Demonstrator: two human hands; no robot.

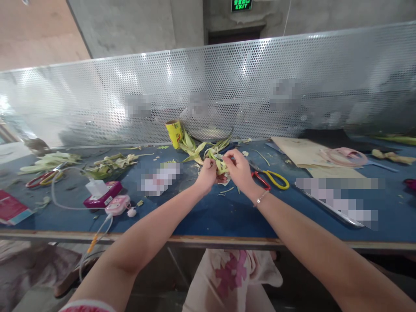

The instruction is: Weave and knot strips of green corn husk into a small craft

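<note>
Both of my hands meet over the middle of the blue table. My left hand [207,175] is closed around a bunch of pale green corn husk strips [214,155]. Thumb and fingers of my right hand [238,167] are pinched together at the right side of the same husk; the exact spot they grip is too small to make out. Longer husk leaves [192,149] spread out behind my left hand. Just right of my right hand lie scissors [274,178] with red and yellow handles, their blades partly behind that hand.
A yellow can-like tube [174,133] stands by the perforated metal screen [107,95]. At left lie husk piles [112,165], other scissors [42,178], a purple power strip [103,195] and a pink case [117,204] with white cables. Brown paper [294,151] and a pink tape roll [346,157] lie right.
</note>
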